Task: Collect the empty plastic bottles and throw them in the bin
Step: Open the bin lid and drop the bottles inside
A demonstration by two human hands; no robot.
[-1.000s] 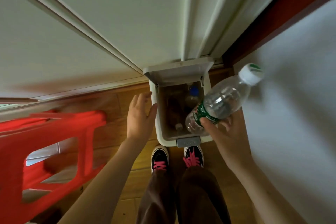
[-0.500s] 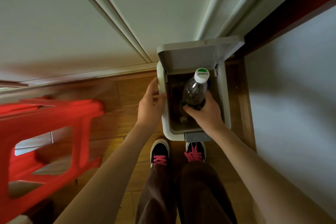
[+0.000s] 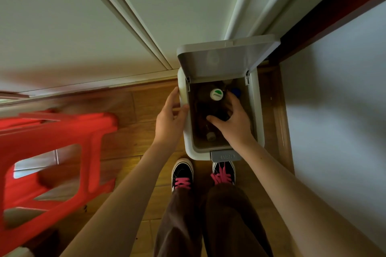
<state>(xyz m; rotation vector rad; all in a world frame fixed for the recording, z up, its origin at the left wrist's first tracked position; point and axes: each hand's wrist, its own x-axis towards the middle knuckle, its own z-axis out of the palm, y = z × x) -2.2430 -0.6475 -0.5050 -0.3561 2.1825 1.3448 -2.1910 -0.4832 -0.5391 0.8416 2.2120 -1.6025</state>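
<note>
Wooden floor [image 3: 125,106], white pedal bin [image 3: 258,110] at twelve o'clock, lid up. Right hand [image 3: 234,123] clasping water bottle [image 3: 216,94] inside; left hand [image 3: 170,115] gripping rim. Others already binned; release remaining.

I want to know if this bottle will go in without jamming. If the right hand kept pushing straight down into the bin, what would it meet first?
Probably the other clear plastic bottles already lying inside the white plastic pedal bin. The right hand holds the clear white-capped bottle upright over them; depth is unclear.
</note>
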